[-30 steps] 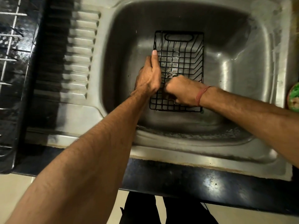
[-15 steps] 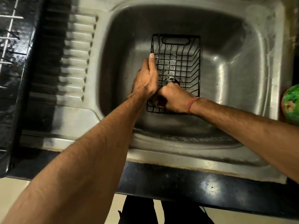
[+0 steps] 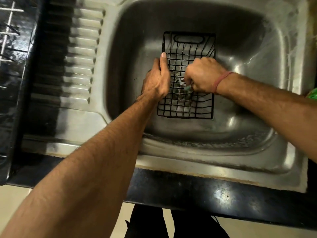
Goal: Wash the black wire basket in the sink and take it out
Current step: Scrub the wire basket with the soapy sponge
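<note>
From the head camera, the basket (image 3: pixel 188 48) lies flat on the floor of the sink (image 3: pixel 248 103), its handle end toward the back wall. Your left hand (image 3: pixel 157 79) grips the basket's left rim, thumb stretched along the wire. Your right hand (image 3: pixel 202 74) is inside the basket, fingers clenched round a small green scrubber (image 3: pixel 187 87) pressed to the soapy mesh. A red band (image 3: pixel 221 81) circles that wrist. Left of the sink lies the ribbed drainboard (image 3: pixel 80 57).

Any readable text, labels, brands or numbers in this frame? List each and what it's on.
None readable: no word, label, brand or number shows on the black wire basket, the sink, the counter edge or the green thing at the right edge.
</note>
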